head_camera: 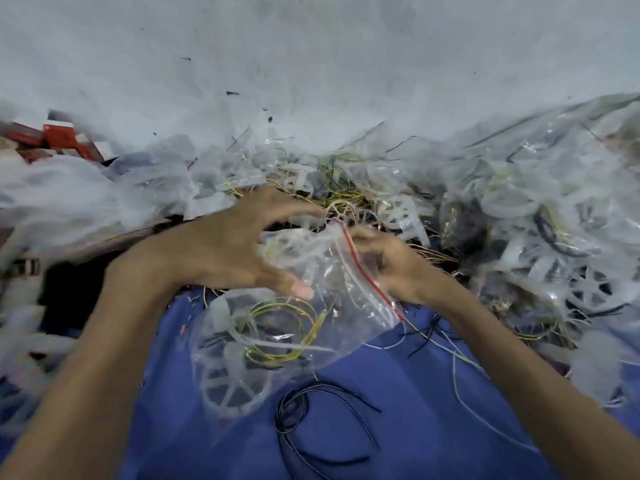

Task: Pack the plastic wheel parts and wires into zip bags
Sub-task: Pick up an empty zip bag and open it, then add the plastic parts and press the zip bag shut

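Black wires point(288, 408) on blue cloth point(408, 420), zip bag point(332, 282) beyond holding wheel part point(232, 393) and yellow wire point(314, 330), left hand point(221, 251) fingers wide, right hand point(394, 268) fingers pinching bag's red seal point(360, 268)

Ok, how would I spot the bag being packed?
Find the blue cloth. Over it, between the left hand and right hand, is a zip bag. Unlike the piled bags behind, it is held, its red zip strip plain to see.

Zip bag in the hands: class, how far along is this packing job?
Done: filled bags piled right. In hand: the zip bag holds a wheel part and yellow wire, apparently unsealed; right hand grips its mouth, left hand touches it. Left: loose wheels and wires heaped behind, black wires on blue cloth.
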The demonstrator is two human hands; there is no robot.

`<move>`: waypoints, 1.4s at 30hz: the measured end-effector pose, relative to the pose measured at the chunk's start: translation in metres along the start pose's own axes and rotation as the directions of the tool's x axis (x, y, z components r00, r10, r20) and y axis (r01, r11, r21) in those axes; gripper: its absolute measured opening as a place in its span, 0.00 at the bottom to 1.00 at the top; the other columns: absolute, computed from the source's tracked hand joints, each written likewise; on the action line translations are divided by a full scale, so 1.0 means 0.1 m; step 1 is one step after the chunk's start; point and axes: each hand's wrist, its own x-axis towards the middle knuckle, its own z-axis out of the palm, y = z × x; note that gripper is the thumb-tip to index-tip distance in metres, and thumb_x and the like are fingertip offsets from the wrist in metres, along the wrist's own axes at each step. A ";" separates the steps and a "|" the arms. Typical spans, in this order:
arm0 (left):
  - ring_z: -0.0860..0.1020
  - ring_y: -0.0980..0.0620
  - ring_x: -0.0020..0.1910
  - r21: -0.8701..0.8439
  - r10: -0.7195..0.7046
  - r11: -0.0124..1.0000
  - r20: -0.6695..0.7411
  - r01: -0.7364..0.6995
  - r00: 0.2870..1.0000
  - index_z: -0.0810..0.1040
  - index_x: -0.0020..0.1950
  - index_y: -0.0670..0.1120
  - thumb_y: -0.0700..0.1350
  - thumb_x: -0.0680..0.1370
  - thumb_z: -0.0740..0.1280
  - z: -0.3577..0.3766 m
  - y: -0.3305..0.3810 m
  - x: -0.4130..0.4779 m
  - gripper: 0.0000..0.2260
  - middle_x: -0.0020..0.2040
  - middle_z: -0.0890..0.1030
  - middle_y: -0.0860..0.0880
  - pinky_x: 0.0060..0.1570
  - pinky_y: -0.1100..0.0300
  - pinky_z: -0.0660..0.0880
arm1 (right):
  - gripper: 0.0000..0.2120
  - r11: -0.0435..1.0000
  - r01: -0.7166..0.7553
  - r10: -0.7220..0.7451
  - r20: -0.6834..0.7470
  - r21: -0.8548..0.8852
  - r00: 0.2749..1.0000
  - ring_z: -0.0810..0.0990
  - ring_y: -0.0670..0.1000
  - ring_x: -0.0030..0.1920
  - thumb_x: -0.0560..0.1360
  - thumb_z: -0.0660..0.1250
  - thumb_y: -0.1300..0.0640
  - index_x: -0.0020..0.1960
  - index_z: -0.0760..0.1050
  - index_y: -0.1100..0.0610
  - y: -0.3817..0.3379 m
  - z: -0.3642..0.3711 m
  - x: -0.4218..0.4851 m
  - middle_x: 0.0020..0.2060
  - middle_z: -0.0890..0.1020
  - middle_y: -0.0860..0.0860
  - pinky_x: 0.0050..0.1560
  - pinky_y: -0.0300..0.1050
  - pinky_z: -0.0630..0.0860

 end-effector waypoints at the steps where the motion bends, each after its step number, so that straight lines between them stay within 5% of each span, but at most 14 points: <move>1: 0.60 0.68 0.65 -0.005 0.043 0.999 0.038 -0.043 0.998 0.63 0.64 0.73 0.66 0.59 0.70 0.07 0.03 0.03 0.35 0.66 0.61 0.63 0.62 0.70 0.61 | 0.17 0.997 0.051 -0.052 -0.019 -0.066 0.998 0.77 0.43 0.51 0.70 0.66 0.74 0.56 0.78 0.62 0.00 -0.03 0.02 0.55 0.75 0.56 0.50 0.31 0.73; 3: 0.56 0.67 0.69 0.018 0.155 0.988 0.002 -0.155 0.988 0.69 0.62 0.69 0.65 0.63 0.68 0.17 0.09 0.09 0.27 0.68 0.60 0.62 0.65 0.68 0.58 | 0.20 0.948 0.185 -0.189 0.011 -0.258 0.982 0.77 0.42 0.53 0.70 0.67 0.74 0.60 0.75 0.61 -0.02 -0.01 0.04 0.55 0.76 0.52 0.50 0.31 0.72; 6: 0.59 0.62 0.68 0.061 0.237 0.971 -0.068 -0.233 0.969 0.76 0.44 0.63 0.61 0.66 0.68 0.21 0.18 0.13 0.09 0.67 0.65 0.62 0.67 0.63 0.56 | 0.19 0.962 0.198 -0.188 0.068 -0.187 0.980 0.80 0.45 0.53 0.71 0.68 0.64 0.60 0.77 0.51 -0.09 -0.04 0.03 0.55 0.79 0.42 0.50 0.35 0.75; 9: 0.68 0.67 0.61 0.009 0.185 0.983 -0.057 -0.185 0.981 0.77 0.38 0.60 0.61 0.65 0.67 0.13 0.16 0.08 0.08 0.55 0.76 0.65 0.60 0.72 0.60 | 0.18 0.996 0.081 -0.084 -0.085 -0.038 0.993 0.81 0.45 0.50 0.72 0.65 0.66 0.55 0.75 0.46 -0.01 -0.24 0.01 0.54 0.81 0.44 0.49 0.35 0.74; 11: 0.73 0.67 0.57 -0.015 0.140 0.990 -0.066 -0.141 0.988 0.80 0.39 0.58 0.61 0.64 0.68 0.06 0.13 0.02 0.09 0.50 0.79 0.63 0.55 0.75 0.63 | 0.14 0.969 -0.123 0.067 -0.254 -0.214 0.965 0.79 0.49 0.48 0.72 0.69 0.63 0.54 0.71 0.53 0.14 -0.39 0.00 0.52 0.81 0.54 0.47 0.40 0.74; 14: 0.71 0.68 0.56 0.057 0.111 0.993 -0.091 -0.106 0.990 0.77 0.34 0.59 0.60 0.65 0.70 0.03 0.10 0.03 0.07 0.49 0.79 0.64 0.53 0.80 0.59 | 0.25 0.570 -0.472 0.465 -0.210 -0.672 0.860 0.77 0.54 0.49 0.70 0.71 0.44 0.58 0.70 0.58 0.44 -0.39 0.00 0.53 0.79 0.55 0.46 0.43 0.72; 15: 0.69 0.70 0.56 0.114 0.089 0.990 -0.093 -0.078 0.992 0.76 0.33 0.58 0.60 0.65 0.71 0.04 0.08 0.05 0.08 0.50 0.77 0.65 0.53 0.82 0.57 | 0.29 0.428 -0.468 0.535 -0.201 -0.773 0.821 0.76 0.55 0.53 0.68 0.69 0.37 0.58 0.71 0.58 0.53 -0.33 0.00 0.55 0.78 0.55 0.49 0.44 0.73; 17: 0.66 0.69 0.56 0.202 0.050 0.979 -0.081 -0.033 0.995 0.75 0.33 0.57 0.58 0.68 0.72 0.06 0.04 0.07 0.09 0.52 0.73 0.67 0.53 0.81 0.55 | 0.33 0.356 -0.421 0.572 -0.162 -0.834 0.804 0.75 0.57 0.58 0.68 0.64 0.31 0.57 0.72 0.58 0.64 -0.23 0.01 0.58 0.77 0.56 0.56 0.47 0.72; 22: 0.63 0.72 0.58 0.205 0.045 0.978 -0.046 -0.034 0.998 0.75 0.34 0.57 0.58 0.70 0.70 0.11 -0.01 0.08 0.09 0.55 0.71 0.68 0.53 0.83 0.53 | 0.15 0.475 -0.300 0.354 -0.133 -0.827 0.926 0.75 0.55 0.42 0.77 0.62 0.52 0.34 0.64 0.53 0.65 -0.37 -0.05 0.42 0.80 0.58 0.39 0.42 0.64; 26: 0.64 0.73 0.61 0.106 0.117 0.989 -0.115 -0.105 0.986 0.78 0.34 0.55 0.65 0.67 0.67 0.11 0.07 0.06 0.14 0.55 0.74 0.70 0.54 0.83 0.54 | 0.09 0.559 -0.249 0.130 -0.213 -0.791 0.968 0.77 0.59 0.43 0.79 0.58 0.58 0.40 0.68 0.56 0.63 -0.48 -0.09 0.40 0.80 0.59 0.40 0.50 0.70; 31: 0.70 0.69 0.60 -0.037 0.140 0.989 -0.105 -0.145 0.985 0.84 0.37 0.51 0.68 0.68 0.60 0.17 0.15 0.10 0.23 0.50 0.81 0.63 0.61 0.70 0.63 | 0.11 0.701 -0.177 -0.098 -0.339 -0.691 0.936 0.75 0.57 0.39 0.80 0.57 0.53 0.41 0.70 0.54 0.48 -0.62 -0.09 0.35 0.78 0.53 0.41 0.51 0.71; 34: 0.76 0.66 0.49 0.019 0.013 1.000 -0.104 -0.011 0.995 0.82 0.41 0.49 0.73 0.69 0.51 0.18 0.17 0.11 0.32 0.46 0.81 0.59 0.50 0.74 0.66 | 0.14 0.821 -0.268 -0.009 -0.480 -0.505 0.877 0.78 0.58 0.39 0.80 0.54 0.47 0.39 0.66 0.53 0.41 -0.59 -0.07 0.37 0.77 0.53 0.43 0.53 0.73; 37: 0.76 0.69 0.37 0.040 -0.067 0.997 -0.131 0.073 0.989 0.80 0.42 0.53 0.71 0.69 0.51 0.16 0.20 0.12 0.28 0.41 0.81 0.62 0.37 0.72 0.68 | 0.19 0.979 -0.194 0.200 -0.495 0.063 0.846 0.83 0.60 0.38 0.78 0.60 0.44 0.51 0.70 0.61 0.25 -0.56 -0.09 0.45 0.80 0.62 0.39 0.55 0.81; 42: 0.76 0.64 0.48 0.038 -0.137 0.988 -0.212 0.149 0.968 0.73 0.54 0.55 0.72 0.66 0.53 0.19 0.36 0.40 0.27 0.45 0.77 0.64 0.51 0.60 0.73 | 0.19 0.980 -0.038 0.114 -0.400 0.195 0.910 0.82 0.43 0.38 0.71 0.72 0.56 0.60 0.73 0.61 0.01 -0.54 -0.14 0.40 0.84 0.47 0.33 0.35 0.75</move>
